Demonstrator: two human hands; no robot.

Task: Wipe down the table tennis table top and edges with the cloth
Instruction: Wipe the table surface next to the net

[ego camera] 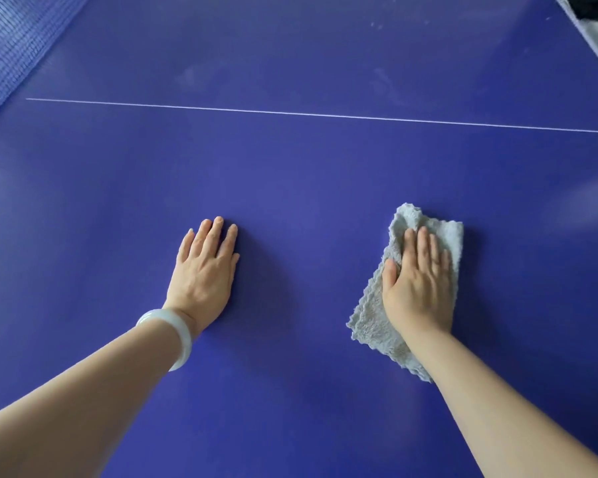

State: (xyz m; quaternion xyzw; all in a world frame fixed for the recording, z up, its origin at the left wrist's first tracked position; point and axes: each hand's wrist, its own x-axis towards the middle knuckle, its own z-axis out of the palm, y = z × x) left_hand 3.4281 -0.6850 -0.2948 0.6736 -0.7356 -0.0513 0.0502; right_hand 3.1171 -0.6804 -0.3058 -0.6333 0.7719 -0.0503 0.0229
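Head view: right hand (417, 281) lies flat-fingered atop cloth (373, 326), left hand (206, 270) flat on table (290, 167).

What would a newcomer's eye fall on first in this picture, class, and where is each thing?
Two flat hands on the deep blue table: the right hand presses a grey cloth right of centre, and the left hand, a pale bangle at its wrist, rests bare left of centre. Beyond them a thin white line crosses the top, with the blue net at upper left.
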